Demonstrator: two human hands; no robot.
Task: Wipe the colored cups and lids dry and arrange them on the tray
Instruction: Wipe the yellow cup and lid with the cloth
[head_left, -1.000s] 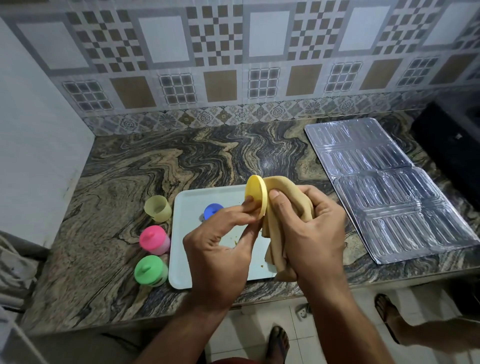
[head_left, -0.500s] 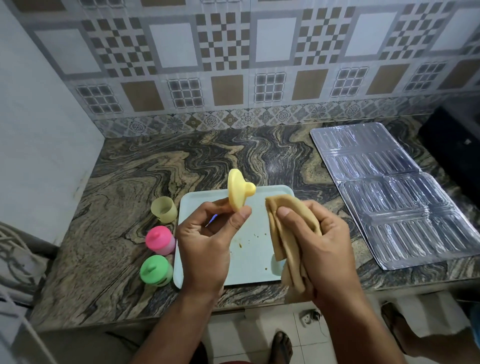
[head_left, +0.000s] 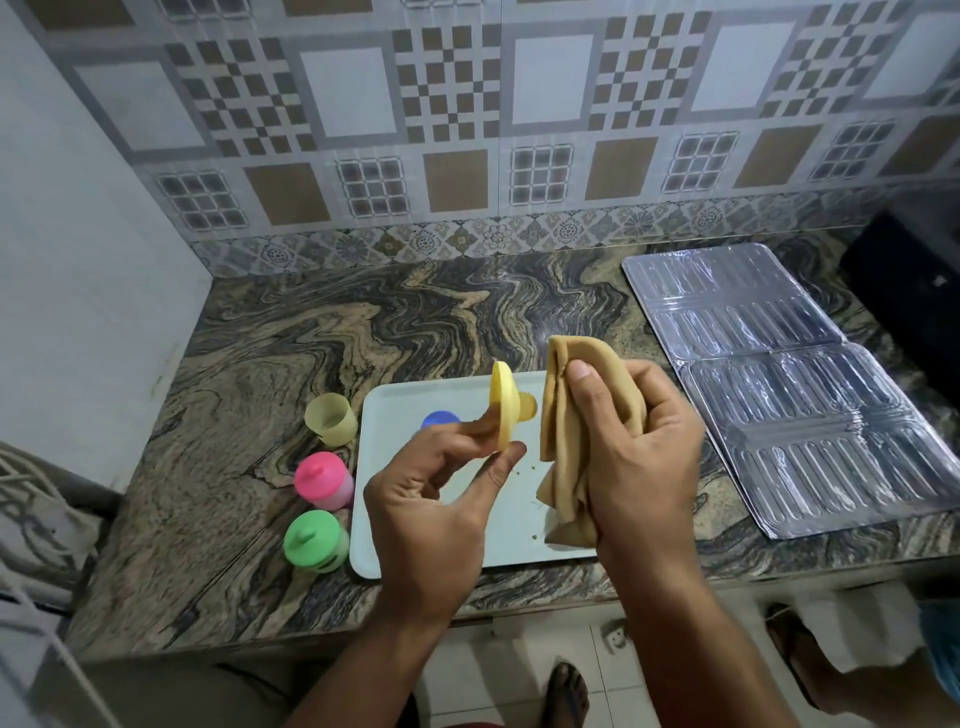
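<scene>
Yellow plastic, round and flat with a stubby knob on one face, the small lid (head_left: 503, 410) is held on edge above the pale rectangular plastic tray (head_left: 384, 415), pinched at its lower rim between the thumb and fingertips of the left hand (head_left: 431, 499). Its disc stands nearly upright, with the knob pointing sideways toward the right hand (head_left: 634, 452). That hand has its fingers curled round a folded tan cloth (head_left: 566, 415), thumb pressed on the cloth's near face. Cloth and lid sit just beside each other but apart, a narrow gap showing between knob and fabric.

So the coming wipe likely turns on this: the knob side faces the cloth directly, and the right hand need only close that gap sideways while the left steadies the rim.

On the swirled stone counter (head_left: 311, 338) left of the tray stand an open translucent yellow cup (head_left: 330, 419), a pink-lidded cup (head_left: 323, 479) and a green-lidded cup (head_left: 315, 540), none yet on the tray. A blue lid (head_left: 440, 419) shows on the tray behind the left hand, its cup hidden
</scene>
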